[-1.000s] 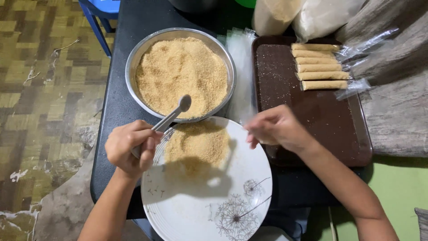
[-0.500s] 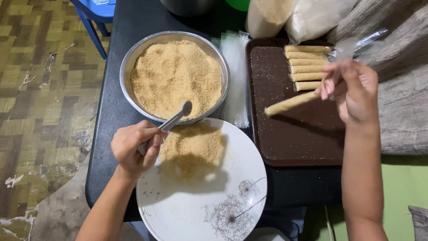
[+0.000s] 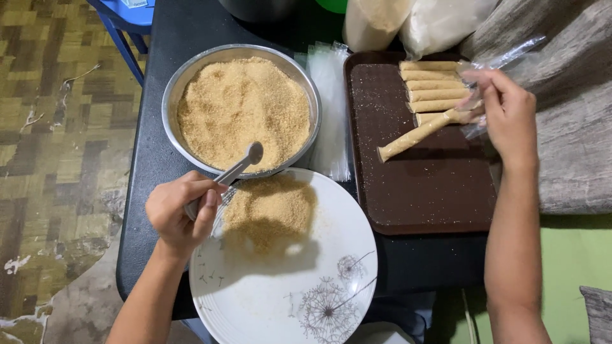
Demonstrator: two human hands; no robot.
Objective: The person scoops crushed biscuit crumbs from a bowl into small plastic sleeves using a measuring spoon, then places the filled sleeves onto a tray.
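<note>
Left hand (image 3: 182,213) is curled around a shiny metal spoon (image 3: 236,171), bowl tipped toward 1 o'clock over the round steel bowl (image 3: 175,95) of grainy crumbs. Right hand (image 3: 507,114) pinches a slim tan roll (image 3: 417,135), slanting over the brown tray (image 3: 427,197).

On the tabletop (image 3: 159,146) the bowl (image 3: 191,76) of crumbs stands at the left edge, the plate (image 3: 287,306) just before it at the near edge (a crumb heap lies on its far part). The tray (image 3: 421,185) lies right of both, rolls (image 3: 433,83) stacked at its far right corner. A stack of wrappers (image 3: 331,108) lies between bowl and tray.
</note>
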